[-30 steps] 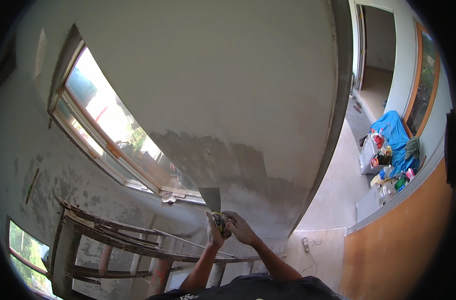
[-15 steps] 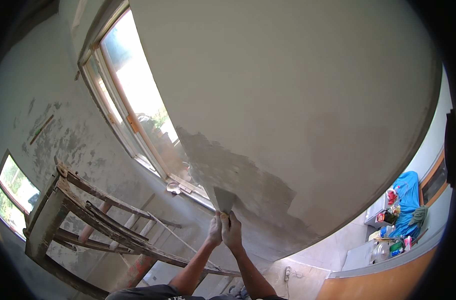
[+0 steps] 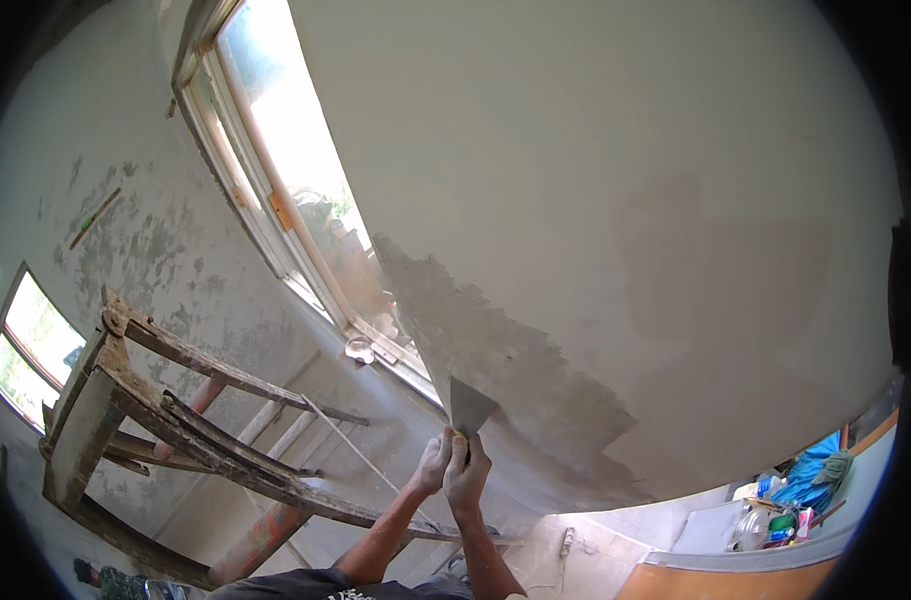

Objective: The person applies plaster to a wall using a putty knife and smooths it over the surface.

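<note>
A putty knife (image 3: 470, 404) with a wide grey blade lies against the light wall (image 3: 576, 150), beside the window's lower right corner. Its handle is mostly hidden in my fingers. My right hand (image 3: 468, 473) is wrapped round the handle just below the blade. Close against it, my left hand (image 3: 432, 464) is also closed at the handle, its fingertips near the blade's base. Both hands look dusted with pale powder. A darker patch of filler (image 3: 506, 345) with a ragged upper edge runs along the lower wall, right of the blade.
A worn wooden stepladder (image 3: 226, 450) stands at the left, close to my left forearm. A window (image 3: 286, 150) with a sill lies left of the wall edge. Blue sheeting (image 3: 811, 480) and several containers sit at the far right, above an orange-brown panel (image 3: 736, 582).
My view has shifted, so the blue sheeting sits lower. The blade has turned, its wide edge now slanting to the upper right. Both hands stay on the handle.
</note>
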Action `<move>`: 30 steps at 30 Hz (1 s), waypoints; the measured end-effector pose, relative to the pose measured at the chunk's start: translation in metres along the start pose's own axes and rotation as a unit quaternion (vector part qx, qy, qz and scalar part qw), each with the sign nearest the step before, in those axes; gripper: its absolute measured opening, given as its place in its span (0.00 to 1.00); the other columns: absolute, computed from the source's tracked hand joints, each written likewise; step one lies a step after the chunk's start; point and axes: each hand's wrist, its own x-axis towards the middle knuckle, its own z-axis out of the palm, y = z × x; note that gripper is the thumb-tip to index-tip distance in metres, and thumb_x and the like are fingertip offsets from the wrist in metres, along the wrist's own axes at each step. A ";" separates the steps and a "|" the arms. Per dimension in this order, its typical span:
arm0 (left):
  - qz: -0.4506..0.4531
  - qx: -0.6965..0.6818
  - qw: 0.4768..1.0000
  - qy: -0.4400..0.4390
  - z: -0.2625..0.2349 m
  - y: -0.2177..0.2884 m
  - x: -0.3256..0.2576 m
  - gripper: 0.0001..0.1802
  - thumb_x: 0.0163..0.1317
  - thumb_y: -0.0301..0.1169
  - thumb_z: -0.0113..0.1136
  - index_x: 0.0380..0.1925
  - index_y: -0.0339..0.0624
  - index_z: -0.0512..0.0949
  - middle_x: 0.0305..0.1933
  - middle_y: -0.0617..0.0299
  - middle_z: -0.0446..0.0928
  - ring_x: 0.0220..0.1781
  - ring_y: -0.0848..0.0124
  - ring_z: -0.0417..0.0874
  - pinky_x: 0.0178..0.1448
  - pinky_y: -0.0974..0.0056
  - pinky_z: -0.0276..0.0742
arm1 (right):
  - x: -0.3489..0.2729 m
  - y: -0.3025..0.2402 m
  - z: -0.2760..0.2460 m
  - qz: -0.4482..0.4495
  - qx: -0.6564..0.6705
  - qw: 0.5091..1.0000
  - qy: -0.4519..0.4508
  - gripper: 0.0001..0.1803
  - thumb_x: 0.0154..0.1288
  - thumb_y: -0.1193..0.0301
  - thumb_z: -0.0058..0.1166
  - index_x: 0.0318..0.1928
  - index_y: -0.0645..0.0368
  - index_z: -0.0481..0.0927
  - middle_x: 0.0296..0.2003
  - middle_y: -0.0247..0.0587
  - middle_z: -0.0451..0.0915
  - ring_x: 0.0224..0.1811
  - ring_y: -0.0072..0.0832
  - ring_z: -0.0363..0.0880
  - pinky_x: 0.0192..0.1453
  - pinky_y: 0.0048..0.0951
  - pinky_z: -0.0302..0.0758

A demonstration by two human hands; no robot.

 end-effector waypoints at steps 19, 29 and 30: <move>-0.014 0.022 1.000 -0.011 -0.013 -0.001 -0.001 0.34 0.70 0.54 0.30 0.25 0.33 0.73 0.20 0.64 0.71 0.26 0.77 0.69 0.29 0.66 0.69 | -0.005 0.003 0.018 -0.017 0.039 0.996 0.074 0.11 0.66 0.72 0.47 0.29 0.68 0.74 0.19 0.44 0.73 0.22 0.19 0.66 0.26 0.27 0.66; -0.048 0.025 0.999 -0.002 -0.014 -0.018 -0.005 0.37 0.69 0.55 0.26 0.24 0.34 0.73 0.19 0.62 0.71 0.24 0.77 0.70 0.27 0.65 0.68 | -0.012 0.003 0.015 -0.003 0.007 0.999 0.048 0.11 0.64 0.71 0.51 0.28 0.67 0.74 0.19 0.51 0.72 0.18 0.32 0.67 0.25 0.31 0.66; -0.052 0.008 0.998 0.016 -0.016 -0.013 -0.004 0.38 0.69 0.57 0.25 0.24 0.34 0.74 0.20 0.63 0.72 0.26 0.77 0.71 0.28 0.66 0.69 | -0.009 -0.008 0.017 -0.017 0.024 0.998 0.049 0.11 0.64 0.71 0.51 0.28 0.67 0.74 0.19 0.51 0.72 0.18 0.32 0.66 0.25 0.31 0.66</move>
